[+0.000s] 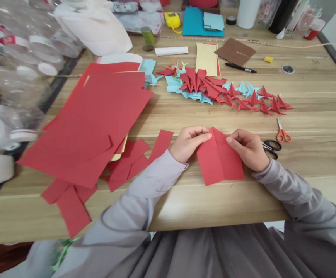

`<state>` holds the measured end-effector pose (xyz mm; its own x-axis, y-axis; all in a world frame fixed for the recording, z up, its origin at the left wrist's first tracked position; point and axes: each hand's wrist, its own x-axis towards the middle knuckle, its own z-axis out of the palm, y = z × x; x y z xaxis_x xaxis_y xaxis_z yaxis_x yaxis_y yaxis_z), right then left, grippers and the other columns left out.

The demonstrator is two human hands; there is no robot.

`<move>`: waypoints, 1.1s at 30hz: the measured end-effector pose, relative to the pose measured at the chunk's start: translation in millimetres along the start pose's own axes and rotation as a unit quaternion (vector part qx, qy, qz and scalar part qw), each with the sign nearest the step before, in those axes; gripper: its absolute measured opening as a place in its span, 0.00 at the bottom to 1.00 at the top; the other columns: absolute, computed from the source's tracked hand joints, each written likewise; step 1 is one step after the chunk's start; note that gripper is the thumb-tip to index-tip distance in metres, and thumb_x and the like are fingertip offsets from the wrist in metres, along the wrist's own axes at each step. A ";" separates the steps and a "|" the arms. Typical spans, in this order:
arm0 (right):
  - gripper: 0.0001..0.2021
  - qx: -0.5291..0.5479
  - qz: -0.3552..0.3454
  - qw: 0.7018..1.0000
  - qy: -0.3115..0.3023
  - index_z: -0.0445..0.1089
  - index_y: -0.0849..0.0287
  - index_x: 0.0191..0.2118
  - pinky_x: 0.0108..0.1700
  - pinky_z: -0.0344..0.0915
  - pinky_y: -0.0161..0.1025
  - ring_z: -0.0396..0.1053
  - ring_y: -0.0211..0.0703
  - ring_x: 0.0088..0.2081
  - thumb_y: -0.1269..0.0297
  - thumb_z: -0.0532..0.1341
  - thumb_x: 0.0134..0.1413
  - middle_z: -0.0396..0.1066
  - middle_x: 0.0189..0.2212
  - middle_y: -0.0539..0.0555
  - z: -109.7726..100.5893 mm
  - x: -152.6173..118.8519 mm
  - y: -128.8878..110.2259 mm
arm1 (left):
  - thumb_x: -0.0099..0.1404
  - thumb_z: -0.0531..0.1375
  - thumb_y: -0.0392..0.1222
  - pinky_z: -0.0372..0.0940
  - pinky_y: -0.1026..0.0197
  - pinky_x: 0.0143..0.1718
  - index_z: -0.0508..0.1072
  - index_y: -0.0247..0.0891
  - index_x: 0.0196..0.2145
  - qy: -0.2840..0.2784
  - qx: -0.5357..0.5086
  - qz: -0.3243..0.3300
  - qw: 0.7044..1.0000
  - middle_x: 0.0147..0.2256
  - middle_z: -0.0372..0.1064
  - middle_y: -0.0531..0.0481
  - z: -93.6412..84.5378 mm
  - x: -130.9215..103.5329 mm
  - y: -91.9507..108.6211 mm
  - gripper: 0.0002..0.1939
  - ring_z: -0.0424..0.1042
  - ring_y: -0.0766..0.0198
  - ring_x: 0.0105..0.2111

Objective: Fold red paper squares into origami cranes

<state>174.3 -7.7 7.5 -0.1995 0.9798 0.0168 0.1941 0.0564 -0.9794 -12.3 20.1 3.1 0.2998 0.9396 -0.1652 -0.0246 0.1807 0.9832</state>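
A creased red paper (221,162), with a lengthwise fold line and a pointed top, is held between my two hands above the table near its front edge. My left hand (189,143) pinches its upper left edge, thumb on top. On the upper right edge, my right hand (249,148) grips with thumb and bent fingers. Left of my hands lie red paper strips (128,158) and a stack of large red sheets (89,119). Beyond the hands, folded red pieces (196,81) and light blue ones (247,88) are heaped in a row.
Black-handled scissors (272,146) lie right beside my right hand, with orange-handled scissors (283,135) behind them. Farther back are a black pen (240,68), a brown paper (236,52) and a yellow tape measure (173,20). Clear plastic bottles (40,50) crowd the left side.
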 end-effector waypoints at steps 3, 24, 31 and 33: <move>0.16 0.022 0.022 0.999 -0.012 0.63 0.59 0.24 0.23 0.55 0.32 0.56 0.32 0.21 0.51 0.60 0.50 0.61 0.19 0.47 -0.8 0.1 -1.4 | 0.52 0.61 0.44 0.57 0.66 0.23 0.71 0.35 0.23 0.005 0.007 0.000 1.000 0.20 0.65 0.56 -0.3 -0.5 1.0 0.09 0.61 0.71 0.20; 0.18 0.016 0.027 0.999 0.005 0.60 0.59 0.23 0.23 0.50 0.32 0.52 0.31 0.21 0.50 0.62 0.48 0.57 0.18 0.45 -2.9 9.6 5.0 | 0.53 0.55 0.40 0.50 0.67 0.16 0.68 0.34 0.18 -0.119 0.090 -0.039 0.988 0.14 0.57 0.57 12.2 -9.1 6.6 0.09 0.55 0.73 0.14; 0.19 0.088 0.052 0.990 0.093 0.60 0.58 0.21 0.21 0.46 0.32 0.49 0.30 0.19 0.50 0.64 0.44 0.54 0.16 0.44 -7.6 14.5 7.3 | 0.47 0.56 0.38 0.51 0.68 0.13 0.67 0.34 0.16 -0.077 0.042 -0.050 0.995 0.14 0.60 0.54 -4.8 -4.4 10.3 0.07 0.58 0.72 0.13; 0.18 0.090 0.052 0.990 0.098 0.60 0.58 0.22 0.20 0.47 0.31 0.50 0.30 0.19 0.50 0.64 0.44 0.55 0.17 0.44 -6.0 13.9 7.2 | 0.49 0.57 0.39 0.53 0.68 0.15 0.69 0.34 0.18 -0.050 0.022 -0.037 0.998 0.15 0.62 0.54 -4.7 -4.3 11.2 0.07 0.60 0.72 0.14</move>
<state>178.7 7.5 1.9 0.0060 0.9979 -0.0642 0.0260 -0.0643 -0.9976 -18.3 19.4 14.4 0.3935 0.8896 -0.2317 0.0428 0.2341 0.9713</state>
